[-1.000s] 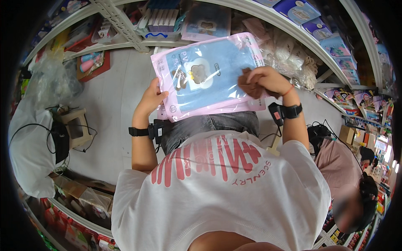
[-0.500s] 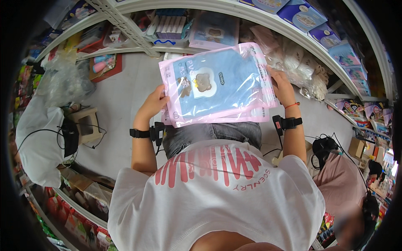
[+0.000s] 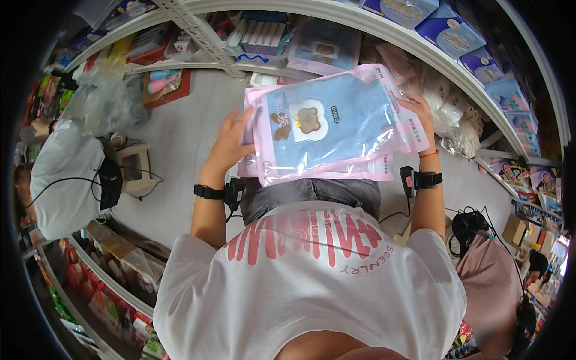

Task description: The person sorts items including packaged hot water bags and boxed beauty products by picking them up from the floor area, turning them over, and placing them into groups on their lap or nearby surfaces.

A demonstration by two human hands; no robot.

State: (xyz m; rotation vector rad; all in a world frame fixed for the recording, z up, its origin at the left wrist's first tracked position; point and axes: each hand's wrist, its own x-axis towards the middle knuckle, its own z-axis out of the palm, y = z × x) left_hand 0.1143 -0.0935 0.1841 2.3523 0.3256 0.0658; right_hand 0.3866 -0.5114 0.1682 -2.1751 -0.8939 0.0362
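Over my lap lie flat plastic packages, overlapping. The top package (image 3: 354, 126) has a clear pink-edged front, blue contents and a bear picture. Beneath it a second pink-edged package (image 3: 369, 168) peeks out along the lower and left sides. My left hand (image 3: 231, 143) is at their left edge, its thumb and fingers spread apart, fingertips by the pink border. At the opposite edge, my right hand (image 3: 422, 117) holds the top package's right side, index finger stretched along the upper corner; its thumb is hidden.
Ahead, a white shelf (image 3: 270, 71) bears boxes and a similar bear package (image 3: 327, 45). Plastic-wrapped white bundles (image 3: 453, 117) sit at the right. On the left are a clear plastic bag (image 3: 105, 105), a red box (image 3: 171, 90) and a person in white (image 3: 66, 180). Another person in pink (image 3: 489, 276) is at lower right.
The top package has slid right over the one below, showing more of the lower package's left edge. My left hand's fingers have spread; my right hand has moved slightly right.
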